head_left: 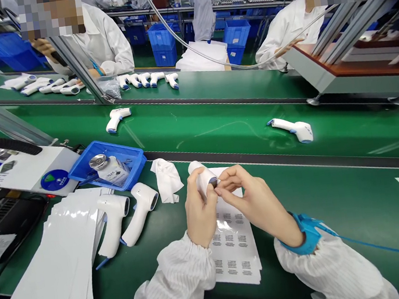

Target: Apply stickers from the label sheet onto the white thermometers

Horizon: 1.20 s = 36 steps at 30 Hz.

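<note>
My left hand (pixel 200 213) is wrapped round a white infrared thermometer (pixel 199 171), whose dark round end points toward my right hand. The fingertips of my right hand (pixel 254 196) are pinched together right at that end; what is between them is too small to make out. Beneath both hands lies a sheet of printed labels (pixel 235 256). To the left, two more thermometer guns, one nearer (pixel 112 223) and one beside it (pixel 141 210), rest on the green bench. A crumpled white cloth (pixel 166 178) sits just left of my left hand.
A blue tray (pixel 140 169) holds a bottle with a metal top (pixel 109 168). White sheets (pixel 50 265) are stacked at left. Single thermometers lie on the green belt at left (pixel 117 119) and right (pixel 293 129). Co-workers sit across it. A blue cord (pixel 382 246) trails from my right wrist.
</note>
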### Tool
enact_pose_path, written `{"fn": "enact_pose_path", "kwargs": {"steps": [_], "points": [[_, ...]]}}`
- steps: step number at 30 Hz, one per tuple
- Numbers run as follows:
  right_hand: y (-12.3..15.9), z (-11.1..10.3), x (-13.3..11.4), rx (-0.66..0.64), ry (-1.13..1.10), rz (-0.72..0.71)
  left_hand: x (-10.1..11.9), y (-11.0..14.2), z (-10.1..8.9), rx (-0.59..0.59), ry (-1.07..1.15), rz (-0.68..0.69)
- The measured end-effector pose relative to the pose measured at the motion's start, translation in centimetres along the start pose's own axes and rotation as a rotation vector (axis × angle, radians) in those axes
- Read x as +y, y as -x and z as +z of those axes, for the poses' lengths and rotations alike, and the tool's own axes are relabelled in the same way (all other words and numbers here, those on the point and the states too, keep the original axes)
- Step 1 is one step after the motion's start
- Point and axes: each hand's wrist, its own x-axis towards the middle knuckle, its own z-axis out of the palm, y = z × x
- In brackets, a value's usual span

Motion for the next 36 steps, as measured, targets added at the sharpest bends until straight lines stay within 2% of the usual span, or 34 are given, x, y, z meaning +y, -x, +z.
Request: {"fn": "enact_pose_path", "kwargs": {"steps": [2, 6, 9, 10, 13, 15, 18, 22, 25, 29, 33, 36], "points": [[0.0, 0.2, -0.1, -0.06, -0.1, 0.054, 0.1, -0.1, -0.2, -0.008, 0.014, -0.025], [-0.7, -0.1, 0.0, -0.187, -0.488, 0.231, 0.7, -0.2, -0.7, -0.082, 0.128, -0.151], [-1.0, -0.6, 0.1, -0.276, -0.515, 0.297, 1.4, -0.4, -1.1, -0.172, 0.3, -0.286], [-1.0, -0.6, 0.1, -0.242, -0.463, 0.266, 1.6, -0.4, -1.2, -0.21, 0.364, -0.337], [-1.0, -0.4, 0.2, 0.005, -0.214, 0.068, 2.3, -0.3, -1.6, -0.311, 0.508, -0.424], [-1.1, -0.1, 0.2, 0.081, -0.085, -0.075, 2.7, -0.1, -1.7, -0.344, 0.547, -0.409], [-1.5, 0.4, 0.1, 0.111, -0.062, -0.224, 3.2, 0.4, -1.7, -0.373, 0.543, -0.354], [-1.5, 0.7, -0.3, 0.197, -0.098, -0.27, 3.5, 0.8, -1.7, -0.348, 0.531, -0.334], [-1.0, 0.8, -0.7, 0.171, -0.128, -0.252, 3.4, 1.0, -1.6, -0.306, 0.528, -0.328], [-0.2, 1.2, -0.8, 0.019, -0.307, -0.169, 3.3, 1.0, -1.7, -0.269, 0.482, -0.27], [0.2, 1.7, -0.4, -0.091, -0.397, -0.026, 3.2, 0.7, -1.9, -0.349, 0.407, -0.167], [0.2, 1.8, 0.3, -0.193, -0.42, 0.1, 2.9, 0.2, -2.2, -0.41, 0.395, -0.157]]}}
